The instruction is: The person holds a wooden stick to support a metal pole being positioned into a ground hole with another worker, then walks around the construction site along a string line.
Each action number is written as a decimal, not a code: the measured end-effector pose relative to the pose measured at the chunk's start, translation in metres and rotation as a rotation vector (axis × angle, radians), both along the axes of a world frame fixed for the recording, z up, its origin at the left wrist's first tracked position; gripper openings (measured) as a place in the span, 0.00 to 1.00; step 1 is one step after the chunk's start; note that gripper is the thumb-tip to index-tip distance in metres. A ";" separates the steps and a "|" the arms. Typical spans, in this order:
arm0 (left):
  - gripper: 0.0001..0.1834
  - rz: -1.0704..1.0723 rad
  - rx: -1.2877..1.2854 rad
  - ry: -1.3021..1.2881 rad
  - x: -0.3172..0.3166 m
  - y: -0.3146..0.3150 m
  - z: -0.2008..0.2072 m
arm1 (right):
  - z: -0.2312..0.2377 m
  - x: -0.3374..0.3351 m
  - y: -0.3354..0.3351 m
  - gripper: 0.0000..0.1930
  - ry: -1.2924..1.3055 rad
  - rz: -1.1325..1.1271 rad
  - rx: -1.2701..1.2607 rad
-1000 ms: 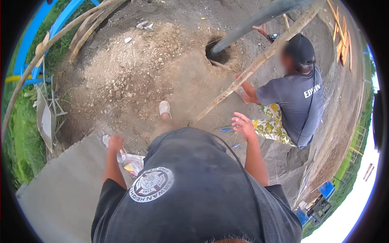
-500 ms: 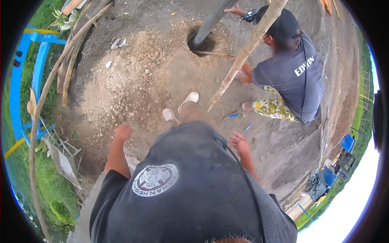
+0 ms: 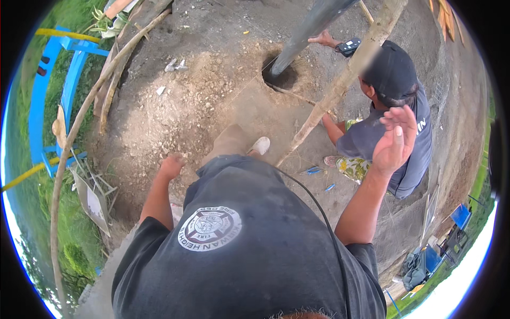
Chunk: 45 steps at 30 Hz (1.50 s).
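Saw the post (image 3: 308,40) slanting up out of the hole (image 3: 288,80) at the far side, a little right of centre, with a stick (image 3: 291,94) across the hole's near edge. Noted the co-worker's hand (image 3: 324,38) against or just beside the post; could not tell which. Found the pole (image 3: 342,87) slanting between post and co-worker (image 3: 366,140). Held the right hand (image 3: 395,141) raised at the right, mostly open, gripping nothing. Held the left hand (image 3: 172,166) above the dirt (image 3: 180,114) at the left, seemingly empty; could not tell how far open.
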<state>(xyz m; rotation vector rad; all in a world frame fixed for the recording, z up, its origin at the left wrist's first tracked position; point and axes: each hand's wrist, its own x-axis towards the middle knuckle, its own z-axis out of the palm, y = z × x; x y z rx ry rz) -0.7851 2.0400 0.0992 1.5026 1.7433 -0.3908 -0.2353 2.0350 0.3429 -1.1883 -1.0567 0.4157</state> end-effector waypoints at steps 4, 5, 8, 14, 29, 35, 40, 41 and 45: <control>0.22 -0.055 -0.079 -0.010 0.001 0.011 -0.011 | 0.056 -0.004 0.059 0.26 -0.083 -0.012 0.029; 0.22 -0.117 -0.042 -0.018 -0.001 0.015 -0.017 | 0.065 -0.004 0.073 0.27 -0.098 -0.015 0.021; 0.21 -0.205 -0.092 -0.002 -0.012 0.045 -0.037 | 0.082 -0.009 0.108 0.28 -0.121 -0.012 -0.008; 0.21 -0.231 -0.073 -0.006 -0.022 0.163 -0.056 | 0.091 -0.025 0.165 0.34 -0.014 0.080 -0.087; 0.20 -0.194 -0.015 -0.091 0.012 0.262 -0.028 | 0.087 -0.049 0.185 0.30 0.062 -0.095 -0.243; 0.19 -0.261 -0.159 -0.104 -0.002 0.254 -0.034 | 0.084 -0.050 0.191 0.32 0.060 -0.103 -0.276; 0.19 -0.312 -0.061 -0.064 -0.015 0.262 -0.052 | 0.084 -0.051 0.195 0.37 0.046 -0.098 -0.278; 0.19 -0.311 -0.081 -0.043 -0.016 0.263 -0.055 | 0.084 -0.051 0.196 0.37 0.039 -0.092 -0.278; 0.20 -0.330 -0.079 -0.076 -0.006 0.273 -0.064 | 0.082 -0.052 0.196 0.40 0.039 -0.079 -0.268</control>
